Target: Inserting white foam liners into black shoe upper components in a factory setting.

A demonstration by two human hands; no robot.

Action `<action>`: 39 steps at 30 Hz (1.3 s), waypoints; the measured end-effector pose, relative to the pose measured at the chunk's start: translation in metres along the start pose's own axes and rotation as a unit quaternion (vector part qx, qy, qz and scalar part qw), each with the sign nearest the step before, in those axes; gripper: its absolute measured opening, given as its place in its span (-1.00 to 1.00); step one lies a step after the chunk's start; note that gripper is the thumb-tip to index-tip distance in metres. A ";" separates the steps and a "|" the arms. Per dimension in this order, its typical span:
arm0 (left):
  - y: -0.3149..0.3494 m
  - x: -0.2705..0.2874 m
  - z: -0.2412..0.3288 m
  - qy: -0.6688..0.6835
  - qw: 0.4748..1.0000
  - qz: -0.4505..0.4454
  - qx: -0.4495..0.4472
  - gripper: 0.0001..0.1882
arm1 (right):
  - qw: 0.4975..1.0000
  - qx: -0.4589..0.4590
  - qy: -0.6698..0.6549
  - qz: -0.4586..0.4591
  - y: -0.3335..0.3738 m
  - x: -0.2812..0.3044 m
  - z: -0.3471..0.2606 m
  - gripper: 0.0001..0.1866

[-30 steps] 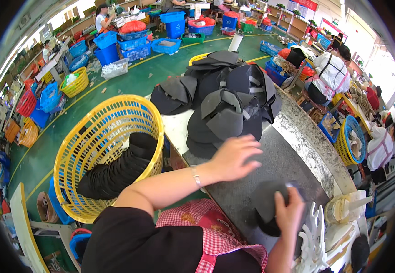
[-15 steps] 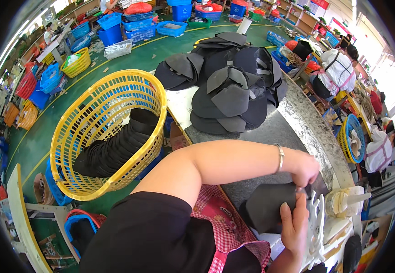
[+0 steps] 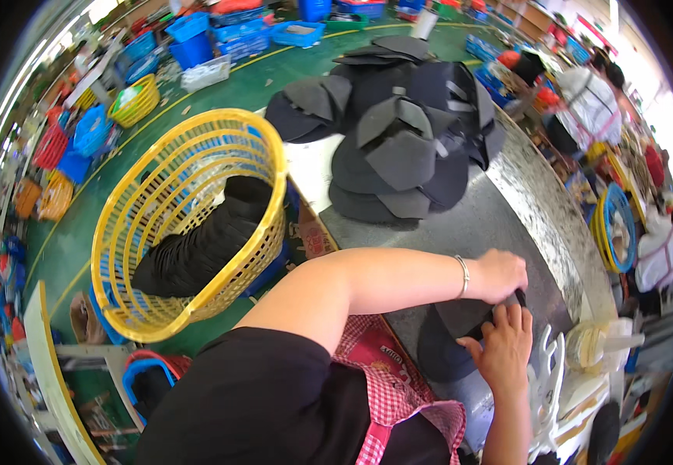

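A dark cap (image 3: 443, 350) with a curved visor lies on the grey table top near my body. My left arm reaches across from the left, and my left hand (image 3: 499, 277) is closed at the cap's far right edge, its fingertips partly hidden. Just below it, my right hand (image 3: 507, 341) grips the cap's right side, fingers curled over the edge and thumb on top. A short dark piece (image 3: 520, 297) shows between the two hands; I cannot tell whether it belongs to the cap. Farther back stands a heap of dark caps (image 3: 398, 147) with grey stiff panels.
Left of the table is a yellow basket (image 3: 189, 314) holding a row of nested black pieces (image 3: 204, 244). White hooked prongs (image 3: 547, 380) and a clear container (image 3: 588, 345) stand close to my right hand. Bins line the green floor (image 3: 232, 97); another person (image 3: 607, 70) is at the right.
The cap has turned, so its visor now shows toward me. My left hand has shifted slightly left and up; my right hand has moved up, its fingers now over the cap's edge.
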State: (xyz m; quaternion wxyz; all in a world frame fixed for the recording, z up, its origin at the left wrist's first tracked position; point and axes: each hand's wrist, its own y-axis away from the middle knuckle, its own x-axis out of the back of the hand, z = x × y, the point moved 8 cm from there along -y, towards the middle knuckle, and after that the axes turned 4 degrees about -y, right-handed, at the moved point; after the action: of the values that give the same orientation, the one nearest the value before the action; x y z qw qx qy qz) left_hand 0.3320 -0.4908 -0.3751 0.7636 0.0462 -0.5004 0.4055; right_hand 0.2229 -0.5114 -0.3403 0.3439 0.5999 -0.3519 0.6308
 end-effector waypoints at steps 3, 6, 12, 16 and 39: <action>0.010 0.042 -0.017 -0.067 0.994 0.067 0.051 -0.80 | 0.985 0.145 -0.030 0.090 0.006 0.024 -0.016 -0.62; 0.011 0.043 -0.018 -0.062 0.991 0.113 0.023 -0.77 | 0.988 0.072 -0.083 0.109 0.020 0.017 0.016 -0.67; 0.012 0.037 0.005 0.051 0.998 -0.004 0.036 -0.68 | 0.949 -0.102 -0.118 0.273 0.094 0.027 0.052 -0.39; 0.020 0.029 0.014 0.060 0.997 -0.036 0.045 -0.71 | 0.848 -0.372 0.095 0.365 0.172 0.061 0.110 -0.53; -0.023 0.000 0.055 0.320 0.940 0.017 0.115 -0.80 | 0.810 -0.332 -0.337 0.347 0.083 0.065 0.173 -0.64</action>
State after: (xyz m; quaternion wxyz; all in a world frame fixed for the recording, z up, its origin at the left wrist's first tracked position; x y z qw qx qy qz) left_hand 0.3075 -0.5325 -0.3395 0.8657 -0.0070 -0.1798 0.4671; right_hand 0.2380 -0.7016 -0.2725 0.1408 0.4621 -0.8185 0.3111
